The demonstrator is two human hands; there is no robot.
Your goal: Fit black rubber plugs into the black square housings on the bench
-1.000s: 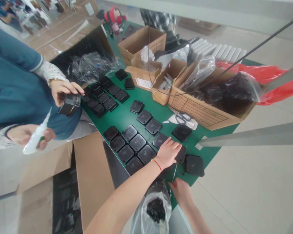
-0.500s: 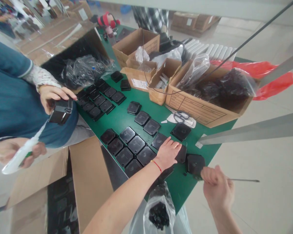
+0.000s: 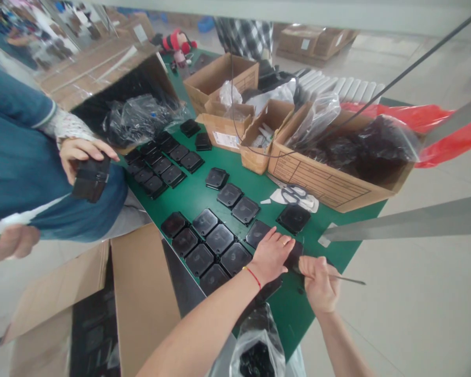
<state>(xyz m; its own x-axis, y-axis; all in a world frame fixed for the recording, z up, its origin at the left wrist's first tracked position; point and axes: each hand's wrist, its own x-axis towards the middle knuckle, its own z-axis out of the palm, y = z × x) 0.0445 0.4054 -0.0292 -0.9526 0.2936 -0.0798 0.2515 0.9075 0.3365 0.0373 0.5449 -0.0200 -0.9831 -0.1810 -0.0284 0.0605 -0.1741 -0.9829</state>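
My left hand [image 3: 272, 255] lies with fingers stretched over a black square plastic cover [image 3: 295, 255], pressing it against the green table. Close beside it, my right hand [image 3: 320, 280] is closed around a screwdriver whose handle is mostly hidden in the fist. Its thin metal shaft [image 3: 351, 280] points right, away from the covers. Rows of similar black covers [image 3: 220, 238] lie left of my hands, and a single cover [image 3: 294, 218] sits just beyond them. Below my left wrist stands a clear plastic bag [image 3: 259, 340] with small black pieces in it.
At left, a co-worker's hand [image 3: 82, 157] holds a black box-shaped part [image 3: 91, 179]; the other holds a white nozzled bottle [image 3: 19, 220]. Cardboard boxes [image 3: 329, 183] line the table's [image 3: 200, 196] far side, near scissors [image 3: 294, 193]. A metal bar [image 3: 408, 224] crosses at right.
My right hand has moved left with the screwdriver, up against my left hand and over the cover at the right end. The co-worker's bottle has moved left and up.
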